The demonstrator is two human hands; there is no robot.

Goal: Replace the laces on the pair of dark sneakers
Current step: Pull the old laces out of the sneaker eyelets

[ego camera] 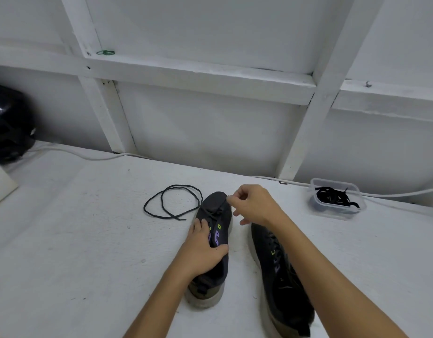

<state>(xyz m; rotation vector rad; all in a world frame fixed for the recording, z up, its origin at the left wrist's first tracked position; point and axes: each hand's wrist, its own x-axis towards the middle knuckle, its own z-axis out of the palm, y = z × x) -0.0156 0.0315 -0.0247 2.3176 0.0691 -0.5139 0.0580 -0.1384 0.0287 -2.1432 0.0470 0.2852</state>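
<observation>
Two dark sneakers stand on the white table, toes pointing away from me. My left hand presses down on the left sneaker over its purple and green eyelet loops. Above that shoe's toe, my right hand pinches the end of a thin black lace that runs through the lowest eyelets. The rest of this lace lies looped on the table to the shoe's left. My right forearm partly covers the right sneaker.
A clear plastic tub holding black laces sits at the right, near the wall. A white cable runs along the table's back edge. A black object stands at the far left, with a white board corner below it.
</observation>
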